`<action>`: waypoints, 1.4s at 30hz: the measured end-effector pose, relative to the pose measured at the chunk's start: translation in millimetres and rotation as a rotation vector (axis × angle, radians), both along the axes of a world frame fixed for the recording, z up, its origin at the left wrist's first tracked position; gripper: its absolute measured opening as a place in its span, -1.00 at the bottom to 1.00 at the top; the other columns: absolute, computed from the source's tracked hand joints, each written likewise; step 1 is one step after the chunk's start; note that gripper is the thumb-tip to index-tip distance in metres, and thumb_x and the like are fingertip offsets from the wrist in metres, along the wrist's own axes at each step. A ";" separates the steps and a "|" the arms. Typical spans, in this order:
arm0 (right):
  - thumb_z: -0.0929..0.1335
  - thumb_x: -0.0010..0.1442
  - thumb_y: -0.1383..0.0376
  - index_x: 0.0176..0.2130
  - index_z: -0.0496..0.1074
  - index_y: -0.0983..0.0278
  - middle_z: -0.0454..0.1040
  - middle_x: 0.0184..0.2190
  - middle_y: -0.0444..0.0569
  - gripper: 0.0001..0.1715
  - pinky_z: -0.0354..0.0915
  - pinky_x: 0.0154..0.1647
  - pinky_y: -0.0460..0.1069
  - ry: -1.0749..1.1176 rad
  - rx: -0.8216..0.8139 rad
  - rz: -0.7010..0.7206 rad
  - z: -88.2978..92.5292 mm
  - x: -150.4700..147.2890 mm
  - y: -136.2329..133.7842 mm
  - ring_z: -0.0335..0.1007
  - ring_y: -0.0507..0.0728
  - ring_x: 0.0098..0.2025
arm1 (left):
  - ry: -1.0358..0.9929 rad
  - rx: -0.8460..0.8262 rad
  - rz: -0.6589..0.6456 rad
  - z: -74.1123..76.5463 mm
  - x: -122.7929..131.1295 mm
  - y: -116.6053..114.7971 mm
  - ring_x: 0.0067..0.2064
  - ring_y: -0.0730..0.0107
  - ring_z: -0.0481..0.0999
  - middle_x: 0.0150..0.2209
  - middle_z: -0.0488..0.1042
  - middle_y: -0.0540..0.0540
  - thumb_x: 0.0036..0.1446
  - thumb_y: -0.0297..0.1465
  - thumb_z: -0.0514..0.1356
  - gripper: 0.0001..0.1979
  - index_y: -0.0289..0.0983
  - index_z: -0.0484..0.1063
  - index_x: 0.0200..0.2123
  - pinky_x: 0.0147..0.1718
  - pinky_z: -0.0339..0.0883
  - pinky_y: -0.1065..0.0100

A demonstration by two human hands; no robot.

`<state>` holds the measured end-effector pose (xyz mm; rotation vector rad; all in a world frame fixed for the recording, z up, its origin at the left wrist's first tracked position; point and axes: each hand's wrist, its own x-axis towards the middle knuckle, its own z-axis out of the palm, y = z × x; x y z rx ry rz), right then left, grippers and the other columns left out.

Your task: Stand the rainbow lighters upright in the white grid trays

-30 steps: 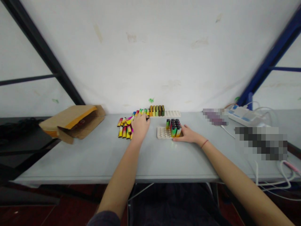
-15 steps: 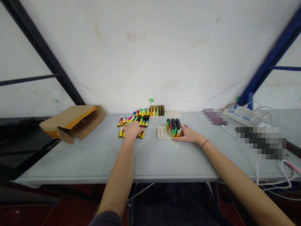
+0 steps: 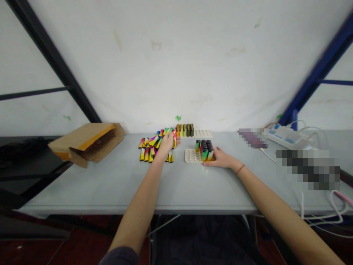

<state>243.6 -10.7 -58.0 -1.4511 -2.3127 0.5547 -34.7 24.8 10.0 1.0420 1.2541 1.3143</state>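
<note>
A red lighter [image 3: 174,138] stands upright in the fingers of my left hand [image 3: 166,144], raised over a pile of loose lighters [image 3: 146,154] with bright, shiny sleeves. My right hand [image 3: 222,159] wraps round the right end of a cream tray [image 3: 192,156] with round holes, thumb at its front and fingers behind. Several black-topped lighters [image 3: 206,151] stand upright in that tray's right part. One green and yellow lighter [image 3: 198,145] stands apart from them, further left at the back. The right fingertips are partly hidden behind the lighters.
Behind, a second cream tray [image 3: 203,134] carries several upright gold and dark lighters [image 3: 185,130]. An open cardboard box [image 3: 85,141] lies at the left. To the right are a power strip [image 3: 285,136], white cables [image 3: 302,202] and blurred-out items. A wall closes the back.
My left hand has risen from the pile and moved right and back, with a red lighter now in its fingers. My right hand stays at the tray.
</note>
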 end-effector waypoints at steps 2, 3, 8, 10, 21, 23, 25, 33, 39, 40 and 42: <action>0.45 0.08 -0.28 0.18 0.46 0.29 0.65 0.01 0.20 -0.07 -0.19 0.48 0.52 -0.015 -0.007 0.006 0.6 0.1 0.1 0.47 0.52 0.22 | -0.117 -0.057 -0.048 -1.7 16.4 -5.1 -0.51 0.41 0.52 -0.49 0.49 0.02 0.24 -0.25 0.19 -0.84 -0.21 0.33 -0.30 -0.41 0.42 0.40; 0.44 0.08 -0.28 0.18 0.46 0.30 0.64 0.03 0.21 -0.06 -0.19 0.49 0.51 -0.020 -0.010 0.011 0.9 0.2 0.2 0.46 0.52 0.23 | -0.144 -0.065 -0.064 -2.9 23.2 -7.8 -0.57 0.46 0.46 -0.52 0.45 0.06 0.25 -0.24 0.19 -0.82 -0.21 0.30 -0.30 -0.46 0.39 0.43; 0.44 0.08 -0.29 0.19 0.46 0.27 0.58 0.15 0.21 -0.05 -0.20 0.49 0.51 -0.012 0.000 0.025 0.7 0.5 0.9 0.41 0.52 0.28 | -0.156 -0.026 -0.167 -9.6 38.8 -17.9 -0.70 0.61 0.17 -0.62 0.27 0.16 0.20 -0.28 0.21 -0.81 -0.21 0.28 -0.37 -0.67 0.03 0.53; 0.44 0.08 -0.30 0.18 0.47 0.26 0.55 0.19 0.21 -0.06 -0.19 0.48 0.52 -0.007 0.003 0.022 -0.3 0.5 1.1 0.40 0.52 0.28 | -0.123 -0.011 -0.201 -12.4 41.0 -19.9 -0.71 0.63 0.14 -0.63 0.25 0.16 0.18 -0.29 0.22 -0.84 -0.24 0.34 -0.36 -0.69 -0.04 0.53; 0.46 0.06 -0.29 0.28 0.40 0.25 0.47 0.29 0.22 0.02 -0.13 0.47 0.51 0.006 0.041 0.014 -2.1 -0.2 0.8 0.39 0.53 0.30 | -0.307 -0.058 -0.242 -20.0 50.9 -23.3 -0.72 0.63 0.08 -0.66 0.18 0.18 0.16 -0.01 0.24 -0.60 -0.22 0.29 -0.40 -0.70 -0.06 0.52; 0.46 0.06 -0.29 0.28 0.40 0.25 0.50 0.26 0.21 0.03 -0.15 0.48 0.51 0.003 0.034 0.006 -1.9 -0.2 0.8 0.39 0.53 0.30 | -0.346 -0.081 -0.238 -19.0 48.4 -22.2 -0.72 0.63 0.04 -0.68 0.13 0.16 0.19 0.14 0.15 -0.47 -0.22 0.26 -0.47 -0.70 -0.08 0.51; 0.46 0.07 -0.29 0.27 0.41 0.26 0.53 0.22 0.21 0.02 -0.18 0.48 0.52 -0.004 0.023 0.003 -2.3 0.1 1.2 0.40 0.54 0.29 | -0.360 -0.101 -0.207 -19.2 46.1 -21.6 -0.72 0.62 0.01 -0.70 0.08 0.15 0.18 0.23 0.10 -0.38 -0.20 0.21 -0.54 -0.71 -0.09 0.50; 0.47 0.05 -0.29 0.25 0.42 0.26 0.51 0.24 0.22 0.00 -0.16 0.48 0.52 -0.004 0.027 0.003 -3.8 1.4 2.8 0.40 0.52 0.29 | -0.418 -0.111 -0.067 -15.5 42.4 -20.8 -0.72 0.63 -0.16 -0.74 -0.12 0.18 0.26 0.10 0.08 -0.38 -0.18 0.03 -0.65 -0.73 -0.25 0.50; 0.47 0.07 -0.27 0.22 0.44 0.24 0.54 0.21 0.20 -0.05 -0.19 0.49 0.53 -0.007 0.010 0.005 -2.6 1.0 1.8 0.41 0.53 0.28 | -0.490 -0.100 -0.035 -6.8 41.3 -21.6 -0.73 0.60 -0.19 -0.74 -0.14 0.17 0.39 -0.10 -0.07 -0.44 -0.18 0.00 -0.66 -0.73 -0.29 0.49; 0.47 0.06 -0.27 0.23 0.43 0.24 0.54 0.22 0.20 -0.04 -0.20 0.49 0.53 -0.006 0.009 0.006 -2.6 1.0 1.7 0.40 0.53 0.29 | -0.494 -0.105 -0.038 -6.0 41.7 -22.4 -0.73 0.60 -0.19 -0.75 -0.14 0.16 0.40 -0.11 -0.09 -0.44 -0.18 0.00 -0.66 -0.73 -0.29 0.49; 0.47 0.06 -0.27 0.23 0.43 0.23 0.53 0.23 0.20 -0.04 -0.20 0.48 0.54 0.000 0.009 0.007 -2.6 0.9 1.6 0.40 0.53 0.29 | -0.500 -0.114 -0.045 -4.8 43.1 -24.4 -0.73 0.60 -0.20 -0.75 -0.14 0.16 0.40 -0.13 -0.09 -0.44 -0.18 -0.01 -0.66 -0.73 -0.29 0.49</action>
